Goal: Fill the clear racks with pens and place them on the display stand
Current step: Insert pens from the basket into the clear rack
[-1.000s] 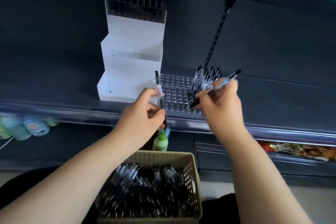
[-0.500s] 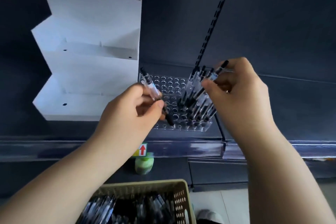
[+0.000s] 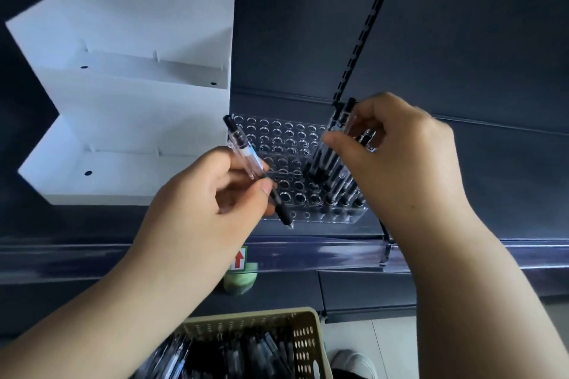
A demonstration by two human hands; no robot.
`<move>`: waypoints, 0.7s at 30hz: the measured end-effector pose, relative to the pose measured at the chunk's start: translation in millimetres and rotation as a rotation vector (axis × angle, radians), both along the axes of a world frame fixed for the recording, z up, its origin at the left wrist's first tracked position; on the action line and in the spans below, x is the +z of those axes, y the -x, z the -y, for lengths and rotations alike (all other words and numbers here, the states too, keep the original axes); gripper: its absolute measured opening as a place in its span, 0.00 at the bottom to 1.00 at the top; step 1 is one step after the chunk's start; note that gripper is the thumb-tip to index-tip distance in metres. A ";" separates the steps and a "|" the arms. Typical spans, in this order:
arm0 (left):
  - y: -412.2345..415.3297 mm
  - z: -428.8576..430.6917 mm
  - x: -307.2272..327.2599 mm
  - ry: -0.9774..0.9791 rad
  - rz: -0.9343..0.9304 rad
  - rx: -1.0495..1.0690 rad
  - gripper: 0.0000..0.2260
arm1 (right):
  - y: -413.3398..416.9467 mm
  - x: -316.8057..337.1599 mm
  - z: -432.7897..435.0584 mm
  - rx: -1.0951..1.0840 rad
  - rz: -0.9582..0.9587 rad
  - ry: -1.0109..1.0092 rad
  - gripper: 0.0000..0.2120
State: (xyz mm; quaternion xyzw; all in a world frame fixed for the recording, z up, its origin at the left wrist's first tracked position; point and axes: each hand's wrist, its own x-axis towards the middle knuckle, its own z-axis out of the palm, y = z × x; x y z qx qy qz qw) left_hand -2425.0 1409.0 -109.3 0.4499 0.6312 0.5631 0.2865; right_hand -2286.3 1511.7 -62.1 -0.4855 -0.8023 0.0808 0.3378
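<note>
Clear acrylic pen rack (image 3: 286,144) sits on dark shelf (image 3: 462,181), just right of white stepped display stand (image 3: 138,120). Rack's right side holds a cluster of standing pens (image 3: 335,181); left holes open. Left hand (image 3: 215,194) pinches one clear-barrelled pen (image 3: 246,154) between thumb and fingers, black cap end up-left, tip angled down toward rack's front edge, not inserted. Right hand (image 3: 400,157) curled, thumb and forefinger pinching a second pen (image 3: 346,115) at its upper end, above the standing cluster; whether its tip is seated in a hole, cannot tell. Below: tan perforated basket (image 3: 304,338) holding loose pens, green bottle (image 3: 240,280) under shelf lip
</note>
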 end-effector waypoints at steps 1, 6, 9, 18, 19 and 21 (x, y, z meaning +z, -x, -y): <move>0.5 0.5 0.1 0.002 0.003 0.005 0.07 | 0.1 0.0 -0.7 -0.002 0.015 -0.009 0.09; 2.1 3.7 0.1 0.014 -0.014 0.028 0.06 | -3.5 -0.6 -4.4 -0.014 0.056 -0.086 0.10; 3.3 4.8 -0.3 0.014 -0.008 0.024 0.06 | -5.7 -0.4 -5.3 -0.031 0.047 -0.123 0.08; 2.3 3.2 -2.0 -0.005 0.037 0.012 0.05 | -2.6 -2.7 -2.7 -0.009 0.131 -0.261 0.11; 2.2 3.1 -1.9 -0.006 0.038 0.014 0.06 | -1.1 -3.2 -1.8 -0.002 0.143 -0.287 0.12; 2.1 2.9 -1.8 -0.009 0.037 0.014 0.06 | 1.1 -4.8 -0.4 0.010 0.168 -0.317 0.13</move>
